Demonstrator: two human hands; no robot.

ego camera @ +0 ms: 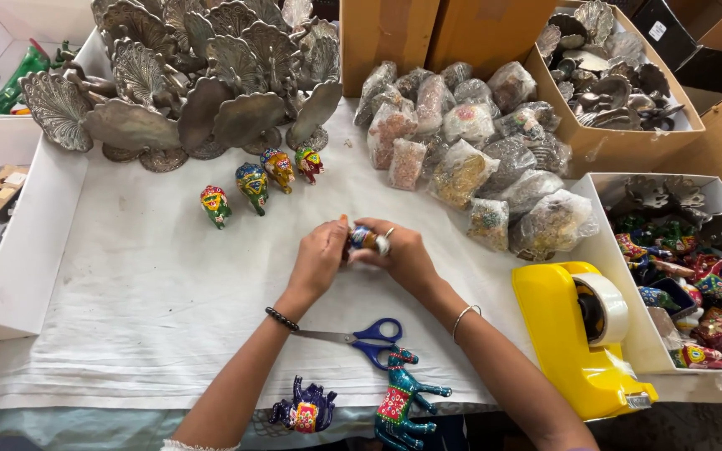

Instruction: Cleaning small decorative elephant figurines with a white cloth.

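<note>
— Where is the small painted figurine (363, 239)?

— Above the white cloth (127, 292), pinched between both hands: left hand (319, 259) and right hand (403, 255) curl their fingers closed around it (scissors (361, 338) lie just below).

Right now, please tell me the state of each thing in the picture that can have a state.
Left hand: closed on the small painted figurine.
Right hand: closed on the same figurine.
Scissors: shut, lying flat.
Tape dispenser: loaded with a roll, lying on the cloth.
Four painted elephants: upright, in a row.
Painted camel: lying on its side.
Plastic bags: filled, piled.
Cardboard box: open, filled with metal pieces.
</note>
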